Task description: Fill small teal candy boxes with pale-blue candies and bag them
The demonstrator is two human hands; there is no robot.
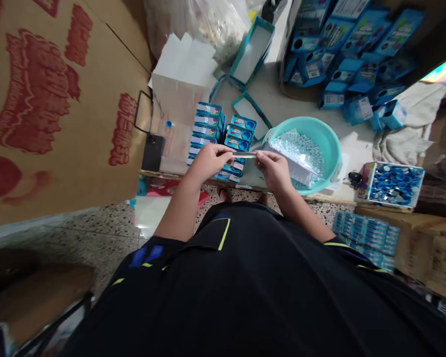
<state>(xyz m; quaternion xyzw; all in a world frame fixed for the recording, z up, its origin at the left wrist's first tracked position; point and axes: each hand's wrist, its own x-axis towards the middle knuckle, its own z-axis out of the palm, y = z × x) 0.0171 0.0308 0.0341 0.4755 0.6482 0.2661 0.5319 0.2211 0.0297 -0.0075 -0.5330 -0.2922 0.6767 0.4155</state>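
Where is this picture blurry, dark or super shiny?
In the head view, the large brown cardboard box with red lettering looks blurry; in the head view, a shiny rainbow-coloured surface glares upper right; head view's lower-left corner is dim.

Red lettering on a carton is the only print I can partly read.
Well left of my turquoise basin (335, 153), the brown cardboard carton (96, 148) bears big red Chinese characters and a smaller English line that seems to end "and delicious candy". Just left of the basin, the print on my rows of small blue boxes (241, 133) is too tiny; beyond it, more blue boxes (367, 37) show white labels, illegible to me.
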